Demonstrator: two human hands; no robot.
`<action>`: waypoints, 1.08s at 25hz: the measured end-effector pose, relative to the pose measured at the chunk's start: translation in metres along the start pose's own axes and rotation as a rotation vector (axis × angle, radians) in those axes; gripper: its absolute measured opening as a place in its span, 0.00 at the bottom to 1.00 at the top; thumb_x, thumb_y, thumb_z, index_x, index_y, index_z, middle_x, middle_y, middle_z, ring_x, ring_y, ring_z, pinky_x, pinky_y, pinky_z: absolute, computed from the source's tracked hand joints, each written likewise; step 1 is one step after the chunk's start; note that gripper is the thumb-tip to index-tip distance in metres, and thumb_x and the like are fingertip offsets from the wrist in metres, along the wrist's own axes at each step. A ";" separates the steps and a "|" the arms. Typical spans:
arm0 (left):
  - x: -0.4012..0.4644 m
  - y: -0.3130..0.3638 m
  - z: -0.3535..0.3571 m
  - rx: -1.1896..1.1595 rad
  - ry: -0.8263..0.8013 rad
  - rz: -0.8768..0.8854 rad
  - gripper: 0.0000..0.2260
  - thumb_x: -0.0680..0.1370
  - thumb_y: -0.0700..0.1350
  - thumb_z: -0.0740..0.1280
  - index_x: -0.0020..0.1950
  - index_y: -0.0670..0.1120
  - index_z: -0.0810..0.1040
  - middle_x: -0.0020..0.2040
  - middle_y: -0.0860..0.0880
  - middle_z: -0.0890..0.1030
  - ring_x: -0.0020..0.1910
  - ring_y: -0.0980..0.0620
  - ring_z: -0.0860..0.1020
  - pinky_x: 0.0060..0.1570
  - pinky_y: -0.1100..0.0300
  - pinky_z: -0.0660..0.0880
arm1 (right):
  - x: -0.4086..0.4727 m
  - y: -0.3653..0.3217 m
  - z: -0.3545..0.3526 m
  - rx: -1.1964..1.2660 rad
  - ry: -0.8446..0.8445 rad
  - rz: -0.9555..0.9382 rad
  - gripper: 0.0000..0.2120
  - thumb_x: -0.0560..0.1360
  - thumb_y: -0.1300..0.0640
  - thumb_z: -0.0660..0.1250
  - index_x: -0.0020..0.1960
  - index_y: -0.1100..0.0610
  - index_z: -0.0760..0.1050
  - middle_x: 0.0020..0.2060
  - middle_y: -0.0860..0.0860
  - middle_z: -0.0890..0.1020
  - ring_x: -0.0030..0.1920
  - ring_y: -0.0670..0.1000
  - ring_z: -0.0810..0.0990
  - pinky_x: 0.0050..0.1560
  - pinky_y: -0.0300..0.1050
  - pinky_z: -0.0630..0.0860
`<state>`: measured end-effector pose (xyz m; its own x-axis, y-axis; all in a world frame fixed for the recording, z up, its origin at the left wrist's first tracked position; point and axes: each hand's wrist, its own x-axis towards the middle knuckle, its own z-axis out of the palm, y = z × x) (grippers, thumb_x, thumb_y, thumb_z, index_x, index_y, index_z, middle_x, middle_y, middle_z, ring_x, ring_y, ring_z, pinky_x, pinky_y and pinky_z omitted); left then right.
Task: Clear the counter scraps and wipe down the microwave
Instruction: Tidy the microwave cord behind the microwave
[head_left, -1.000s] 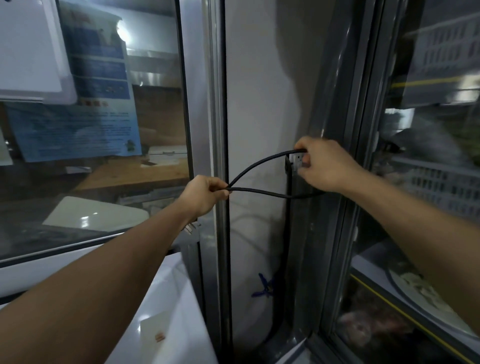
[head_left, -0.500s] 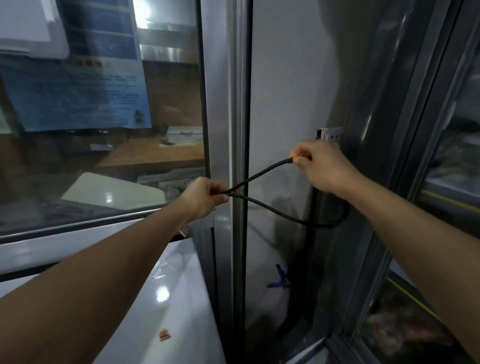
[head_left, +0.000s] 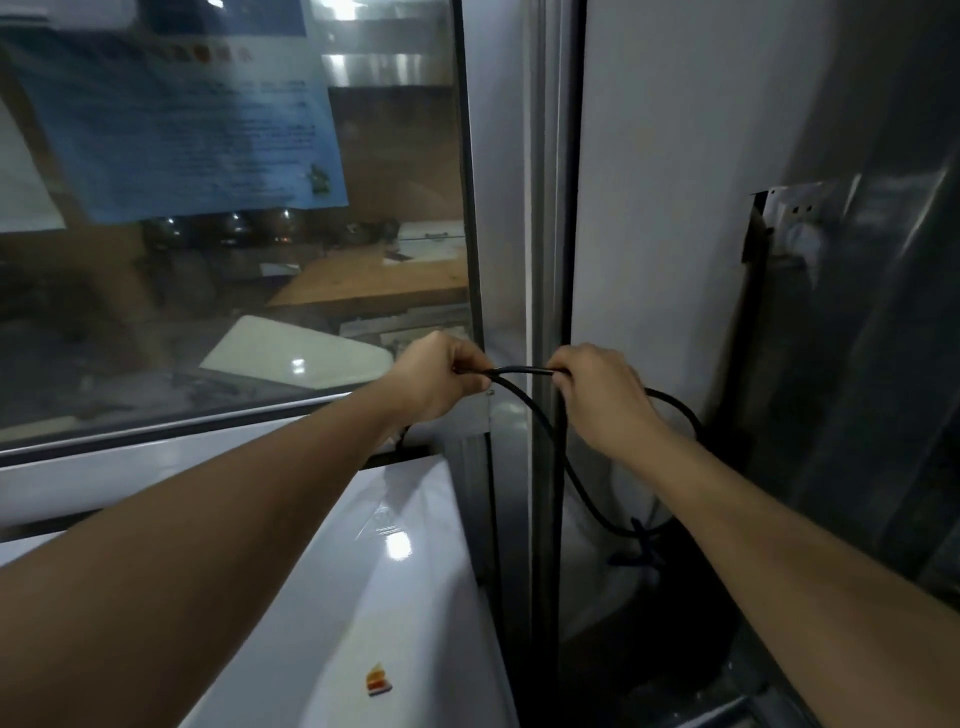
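Two hands up, both on one black cord (head_left: 524, 410). L hand (head_left: 439, 379) fingers curled round the cord, fist at the edge of the window frame (head_left: 543, 260). R hand (head_left: 597, 395) pinches the cord just beside it; short taut run betw. the two fists, lying approx. horizontal, left-right.

Below that run the cord drops and loops: one strand curves down-right to the dark gap by the wall, a second arc comes out behind my R wrist and bends back down. Cord's long axis overall = vertical drop, ends not visible; plug not seen.

Room to move: tight. Vertical metal frame sits directly behind both hands. Glass pane (head_left: 234, 260) closes off the left side. Grey wall panel (head_left: 675, 208) behind R hand, dark metal cabinet edge (head_left: 857, 364) further right. Open space only toward me and downward.

White appliance top (head_left: 363, 597) under my L forearm, glossy, its right edge running alongside the frame; probably the microwave, cannot confirm. 1 small orange sticker (head_left: 378, 682) on it near the bottom.

1 white wall socket (head_left: 795, 213) upper right, well apart from both hands. 1 blue poster (head_left: 182, 119) on the glass. 1 small blue clip-like item (head_left: 641, 545) low by the cord loop, blurred.
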<state>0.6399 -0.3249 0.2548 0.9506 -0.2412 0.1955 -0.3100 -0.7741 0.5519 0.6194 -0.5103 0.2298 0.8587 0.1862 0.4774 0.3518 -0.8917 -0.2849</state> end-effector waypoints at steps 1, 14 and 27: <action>0.000 -0.004 0.002 0.006 -0.011 -0.001 0.05 0.76 0.43 0.69 0.49 0.48 0.83 0.43 0.51 0.81 0.43 0.55 0.77 0.46 0.62 0.72 | 0.003 0.003 0.003 0.083 0.034 0.047 0.09 0.79 0.62 0.59 0.53 0.61 0.77 0.48 0.57 0.79 0.45 0.52 0.75 0.44 0.43 0.68; 0.004 -0.024 0.009 0.136 -0.022 -0.048 0.05 0.75 0.43 0.69 0.49 0.47 0.83 0.43 0.52 0.80 0.41 0.57 0.75 0.42 0.67 0.67 | -0.007 -0.004 0.049 -0.153 -0.212 0.139 0.34 0.69 0.39 0.70 0.62 0.63 0.69 0.60 0.58 0.66 0.54 0.58 0.74 0.44 0.47 0.70; -0.031 -0.041 -0.005 0.322 0.117 -0.057 0.02 0.74 0.38 0.67 0.46 0.41 0.78 0.42 0.45 0.80 0.41 0.45 0.76 0.41 0.58 0.73 | -0.008 0.010 0.073 0.141 -0.162 0.182 0.13 0.79 0.54 0.62 0.42 0.62 0.75 0.35 0.53 0.73 0.36 0.51 0.73 0.33 0.42 0.66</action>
<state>0.6229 -0.2826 0.2294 0.9519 -0.1379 0.2735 -0.2170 -0.9338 0.2844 0.6435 -0.4906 0.1621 0.9569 0.1024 0.2718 0.2252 -0.8526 -0.4716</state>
